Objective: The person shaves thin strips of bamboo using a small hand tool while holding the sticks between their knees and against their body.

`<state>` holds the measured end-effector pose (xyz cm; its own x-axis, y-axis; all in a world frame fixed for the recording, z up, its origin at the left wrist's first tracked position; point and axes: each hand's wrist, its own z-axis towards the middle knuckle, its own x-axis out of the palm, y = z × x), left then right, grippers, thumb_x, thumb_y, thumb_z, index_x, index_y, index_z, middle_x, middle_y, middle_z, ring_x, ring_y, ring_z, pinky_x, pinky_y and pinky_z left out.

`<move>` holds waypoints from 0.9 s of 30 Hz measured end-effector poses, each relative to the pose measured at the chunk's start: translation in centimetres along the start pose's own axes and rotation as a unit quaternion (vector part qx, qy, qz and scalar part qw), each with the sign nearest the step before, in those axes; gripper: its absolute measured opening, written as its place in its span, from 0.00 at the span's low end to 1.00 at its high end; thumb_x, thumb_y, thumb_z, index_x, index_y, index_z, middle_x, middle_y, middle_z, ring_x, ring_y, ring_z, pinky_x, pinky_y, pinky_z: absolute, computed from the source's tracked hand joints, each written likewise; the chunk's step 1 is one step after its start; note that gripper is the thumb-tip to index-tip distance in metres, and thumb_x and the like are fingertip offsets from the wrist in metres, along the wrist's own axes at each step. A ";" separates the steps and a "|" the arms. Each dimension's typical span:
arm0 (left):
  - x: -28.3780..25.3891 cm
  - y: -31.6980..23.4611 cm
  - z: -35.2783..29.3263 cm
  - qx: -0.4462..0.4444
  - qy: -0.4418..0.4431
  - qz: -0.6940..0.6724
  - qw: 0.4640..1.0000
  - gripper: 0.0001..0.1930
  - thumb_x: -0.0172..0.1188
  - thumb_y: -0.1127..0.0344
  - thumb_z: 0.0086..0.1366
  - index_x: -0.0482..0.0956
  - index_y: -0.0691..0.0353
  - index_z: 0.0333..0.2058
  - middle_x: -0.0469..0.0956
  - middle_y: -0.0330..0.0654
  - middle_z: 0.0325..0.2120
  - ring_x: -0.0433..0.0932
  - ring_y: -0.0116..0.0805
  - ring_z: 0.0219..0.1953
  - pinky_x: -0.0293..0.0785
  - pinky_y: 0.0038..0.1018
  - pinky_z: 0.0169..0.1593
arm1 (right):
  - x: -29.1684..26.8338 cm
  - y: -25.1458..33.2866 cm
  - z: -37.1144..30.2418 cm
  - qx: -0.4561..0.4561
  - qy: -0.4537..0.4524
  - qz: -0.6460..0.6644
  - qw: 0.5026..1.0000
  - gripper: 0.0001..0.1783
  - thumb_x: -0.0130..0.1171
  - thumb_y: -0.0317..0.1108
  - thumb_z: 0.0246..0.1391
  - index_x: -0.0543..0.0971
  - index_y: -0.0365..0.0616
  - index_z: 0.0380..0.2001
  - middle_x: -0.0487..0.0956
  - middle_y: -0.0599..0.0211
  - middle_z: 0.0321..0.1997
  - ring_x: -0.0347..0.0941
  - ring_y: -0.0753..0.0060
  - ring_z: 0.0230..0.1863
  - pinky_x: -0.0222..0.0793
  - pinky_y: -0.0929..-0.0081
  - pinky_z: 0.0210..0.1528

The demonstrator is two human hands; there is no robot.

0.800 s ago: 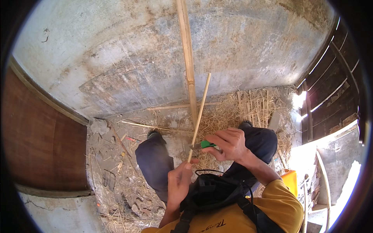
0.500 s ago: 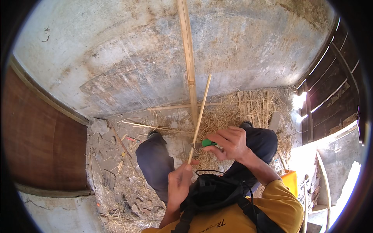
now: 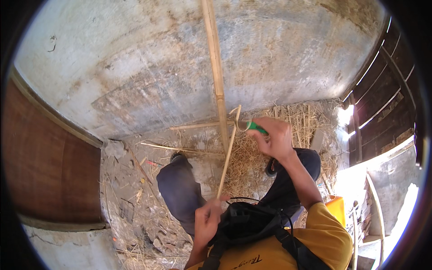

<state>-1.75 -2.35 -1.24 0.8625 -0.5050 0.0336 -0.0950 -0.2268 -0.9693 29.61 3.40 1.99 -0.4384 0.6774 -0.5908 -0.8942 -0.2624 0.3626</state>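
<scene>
My left hand point(image 3: 208, 218) is closed around the lower end of a thin pale bamboo strip point(image 3: 228, 157), which slants up and away from me. In my right hand point(image 3: 275, 138) is a knife with a green handle point(image 3: 257, 128), the fingers wrapped round it. Its blade point(image 3: 242, 124) lies against the strip near the far end. A thin curled shaving point(image 3: 234, 109) stands off the strip just beyond the blade.
A long bamboo pole point(image 3: 216, 67) leans on the stained wall point(image 3: 148, 76). Straw and shavings point(image 3: 252, 175) cover the floor between my legs. Cut strips point(image 3: 180, 148) lie at left, near a brown wooden panel point(image 3: 54, 157). A yellow container point(image 3: 335, 208) stands at right.
My right hand has slid the knife up along the strip, from near my left hand to the far end. A shaving now curls there. The strip's far end has dropped lower in view.
</scene>
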 end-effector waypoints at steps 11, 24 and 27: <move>-0.9 1.4 -0.4 -0.012 0.023 -0.013 1.000 0.21 0.51 0.57 0.84 0.79 0.66 0.34 0.66 0.30 0.20 0.60 0.15 0.20 0.54 0.20 0.22 | 0.0 -3.0 1.1 0.085 -0.022 -0.052 0.995 0.15 0.68 0.47 0.64 0.89 0.47 0.42 0.87 0.61 0.30 0.84 0.63 0.25 0.74 0.67 0.27; -1.5 1.2 2.6 -0.019 -0.017 0.019 1.000 0.16 0.56 0.61 0.81 0.85 0.64 0.57 0.64 0.23 0.19 0.61 0.14 0.22 0.57 0.20 0.25 | -1.0 -7.0 1.1 0.278 0.107 0.186 0.936 0.22 0.63 0.51 0.70 0.84 0.42 0.52 0.75 0.76 0.26 0.66 0.82 0.29 0.62 0.74 0.32; -0.6 0.4 4.1 0.007 -0.017 0.007 1.000 0.17 0.56 0.61 0.81 0.84 0.66 0.58 0.63 0.22 0.19 0.60 0.13 0.21 0.55 0.20 0.24 | -1.0 -3.9 3.2 0.277 0.174 0.310 0.893 0.25 0.64 0.51 0.69 0.82 0.43 0.58 0.79 0.75 0.33 0.73 0.80 0.35 0.67 0.74 0.40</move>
<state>-0.30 1.29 -2.61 0.8774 -0.4797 0.0125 -0.1001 -0.2086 -0.9729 33.82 5.93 3.47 -0.9213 0.2402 -0.3059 -0.3301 -0.0672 0.9415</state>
